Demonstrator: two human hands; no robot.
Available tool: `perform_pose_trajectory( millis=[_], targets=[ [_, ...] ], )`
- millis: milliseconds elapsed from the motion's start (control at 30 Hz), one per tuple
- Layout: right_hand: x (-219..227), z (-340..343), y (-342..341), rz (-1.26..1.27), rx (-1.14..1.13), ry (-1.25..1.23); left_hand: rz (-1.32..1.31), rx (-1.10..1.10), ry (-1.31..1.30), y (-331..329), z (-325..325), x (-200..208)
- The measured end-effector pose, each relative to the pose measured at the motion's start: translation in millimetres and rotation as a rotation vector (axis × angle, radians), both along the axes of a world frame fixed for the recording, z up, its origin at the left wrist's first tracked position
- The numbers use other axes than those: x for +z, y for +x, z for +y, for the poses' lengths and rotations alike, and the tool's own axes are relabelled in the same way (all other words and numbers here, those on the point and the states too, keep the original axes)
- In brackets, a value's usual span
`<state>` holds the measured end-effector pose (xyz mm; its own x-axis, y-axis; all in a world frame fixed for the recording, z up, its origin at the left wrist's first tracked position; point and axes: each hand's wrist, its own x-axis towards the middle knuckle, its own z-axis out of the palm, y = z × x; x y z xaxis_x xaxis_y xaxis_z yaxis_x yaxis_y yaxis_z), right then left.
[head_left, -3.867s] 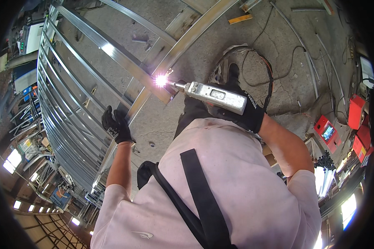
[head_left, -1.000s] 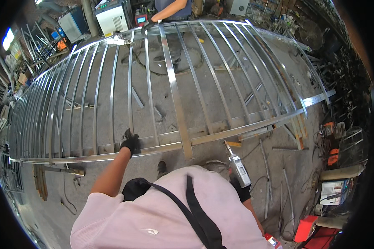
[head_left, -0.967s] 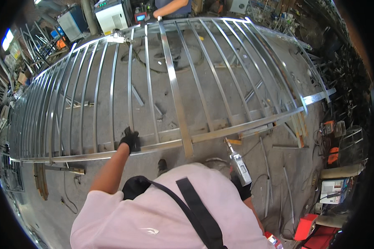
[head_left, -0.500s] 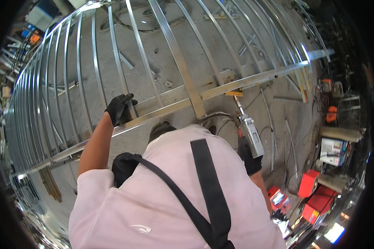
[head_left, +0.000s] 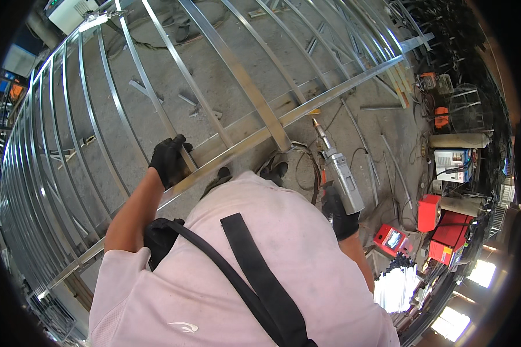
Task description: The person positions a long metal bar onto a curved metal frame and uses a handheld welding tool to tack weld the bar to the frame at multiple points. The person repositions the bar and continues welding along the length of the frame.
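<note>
Frame (head_left: 237, 75) of silver bars lies flat on floor. Left hand (head_left: 169, 162), black-gloved, fingers clenched round thin bar beside cross rail. Right hand (head_left: 338, 211) grips welding gun (head_left: 340, 170); spark gone, tip now lifted off rail — weld paused.

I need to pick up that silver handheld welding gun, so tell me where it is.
In the head view, the silver handheld welding gun is right of centre, gripped in the black-gloved right hand, its tip pointing up toward the long metal crossbar of the frame.
</note>
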<state>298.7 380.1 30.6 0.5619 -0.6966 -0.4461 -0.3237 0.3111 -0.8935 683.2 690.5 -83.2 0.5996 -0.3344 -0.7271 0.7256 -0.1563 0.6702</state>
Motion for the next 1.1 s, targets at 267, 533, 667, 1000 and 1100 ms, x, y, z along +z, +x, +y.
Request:
perform_pose_trajectory(
  millis=[267, 533, 667, 1000, 1100],
  targets=[
    [-11, 6, -17, -0.047, 0.050, -0.050, 0.023, -0.006, 0.000, -3, -2, 8],
    [9, 8, -2, 0.021, 0.087, -0.119, 0.013, -0.009, 0.023, -4, -2, 10],
    [18, 5, 1, 0.057, 0.119, -0.078, 0.003, -0.020, -0.015, -4, 0, 6],
    [27, 6, 4, 0.012, 0.113, -0.055, 0.000, -0.020, 0.004, -5, 2, 5],
    [26, 8, 7, 0.004, 0.113, -0.110, -0.008, 0.013, -0.033, -7, 2, 1]
  ],
)
